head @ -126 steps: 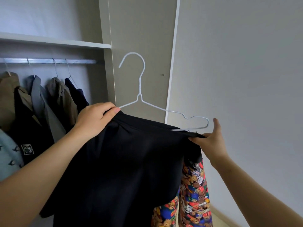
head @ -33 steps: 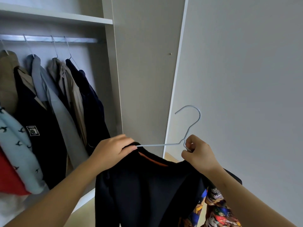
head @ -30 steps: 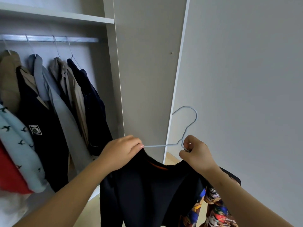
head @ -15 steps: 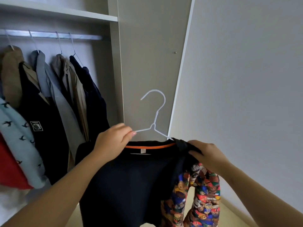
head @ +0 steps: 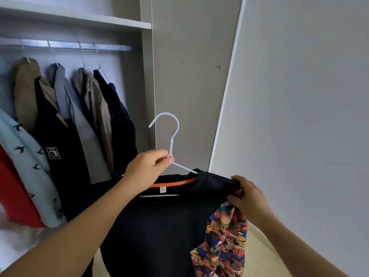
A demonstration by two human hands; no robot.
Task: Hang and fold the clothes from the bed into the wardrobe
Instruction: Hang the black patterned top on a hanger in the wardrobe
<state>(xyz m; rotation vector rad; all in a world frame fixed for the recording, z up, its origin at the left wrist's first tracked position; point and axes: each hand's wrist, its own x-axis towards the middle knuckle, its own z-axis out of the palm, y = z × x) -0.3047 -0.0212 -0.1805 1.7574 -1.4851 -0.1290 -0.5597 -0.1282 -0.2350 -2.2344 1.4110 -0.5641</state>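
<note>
Head view, the only one we have. The left hand [head: 147, 168] is pinched shut on the hanger [head: 171, 144] right at the base of its neck, hook standing upright and curling open toward nine o'clock. That grip looks like it's there to steer the hook while leaving the curve free to catch the rail. The top [head: 159, 222], black with an orange neck band, is draped on the hanger in front of the person, at about six o'clock from the hook. At three o'clock of the collar, the right hand [head: 246, 196] has its fingers closed on the shoulder seam, where the bear-print sleeve [head: 223, 244] begins. My read: it's seating that shoulder over the wire arm so the top won't slide off.

Now the room to move. The rail [head: 65, 45] runs across at eleven o'clock, under the shelf [head: 79, 18]. Four hooks show on it, the last carrying a navy jacket [head: 119, 116]. Between that hook and the wardrobe's side panel [head: 146, 92] there's a bare stretch of rail, the obvious landing spot. The panel edge stands just beside the hanger's hook at nine o'clock, so I'd say the hook must go up and around it. The door [head: 195, 76] stands behind, the wall [head: 299, 116] fills three o'clock, the floor [head: 263, 254] lies open below.
</note>
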